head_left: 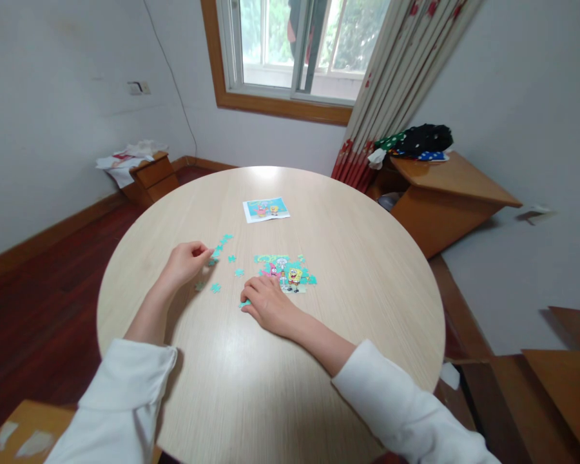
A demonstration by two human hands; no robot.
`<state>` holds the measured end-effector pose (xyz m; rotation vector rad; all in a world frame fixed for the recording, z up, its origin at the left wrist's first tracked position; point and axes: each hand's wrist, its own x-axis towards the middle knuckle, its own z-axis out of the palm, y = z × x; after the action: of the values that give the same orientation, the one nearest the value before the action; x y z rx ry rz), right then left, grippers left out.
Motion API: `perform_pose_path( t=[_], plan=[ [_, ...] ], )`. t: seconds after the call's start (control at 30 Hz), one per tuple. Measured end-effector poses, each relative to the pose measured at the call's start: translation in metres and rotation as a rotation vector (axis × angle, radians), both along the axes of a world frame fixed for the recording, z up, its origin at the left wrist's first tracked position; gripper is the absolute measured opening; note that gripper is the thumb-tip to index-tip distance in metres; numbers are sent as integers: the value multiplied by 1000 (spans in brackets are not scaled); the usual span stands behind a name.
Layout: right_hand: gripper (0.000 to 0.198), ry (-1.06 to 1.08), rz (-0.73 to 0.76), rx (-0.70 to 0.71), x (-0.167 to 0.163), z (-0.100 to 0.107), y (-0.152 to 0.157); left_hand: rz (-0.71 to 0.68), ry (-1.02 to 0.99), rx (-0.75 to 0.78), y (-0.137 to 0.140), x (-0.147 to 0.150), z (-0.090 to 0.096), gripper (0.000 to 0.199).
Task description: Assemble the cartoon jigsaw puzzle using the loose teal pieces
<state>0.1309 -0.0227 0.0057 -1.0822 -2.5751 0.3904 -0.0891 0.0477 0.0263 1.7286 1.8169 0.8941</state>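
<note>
A partly joined jigsaw puzzle [297, 277] with cartoon figures lies on the round table. My right hand [270, 306] covers its lower left side, and its thumb and fingers close on a teal puzzle piece [244, 303] at the tabletop. Left of there, my left hand [188, 261] has its thumb and forefinger pinched together beside several loose teal pieces [218, 249]; whether a piece is between them cannot be made out. More loose pieces lie between the hands, among them one puzzle piece [215, 288] nearer to me. A picture sheet [267, 210] showing the same characters lies farther back.
The round wooden table [348, 335] fills the middle. Beyond it are a window [294, 51] and a curtain [396, 71]. A wooden cabinet [444, 200] with cloths on top stands at the right, and a small cabinet [154, 177] with papers at the left.
</note>
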Motion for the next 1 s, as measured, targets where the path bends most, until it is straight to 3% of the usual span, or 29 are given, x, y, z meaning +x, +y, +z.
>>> perform_pose_path(
  t=[0.47, 0.73, 0.83, 1.0],
  plan=[
    [6, 50, 152, 17, 4, -2, -1, -17, 40, -9, -1, 2, 3, 30],
    [16, 184, 196, 112, 11, -5, 1, -16, 29, -30, 0, 2, 1, 27],
    [19, 386, 128, 94, 23, -4, 8, -25, 15, -37, 1, 1, 0, 29],
    [21, 717, -235, -25, 52, -1, 32, -13, 23, -25, 1, 1, -1, 28]
  ],
)
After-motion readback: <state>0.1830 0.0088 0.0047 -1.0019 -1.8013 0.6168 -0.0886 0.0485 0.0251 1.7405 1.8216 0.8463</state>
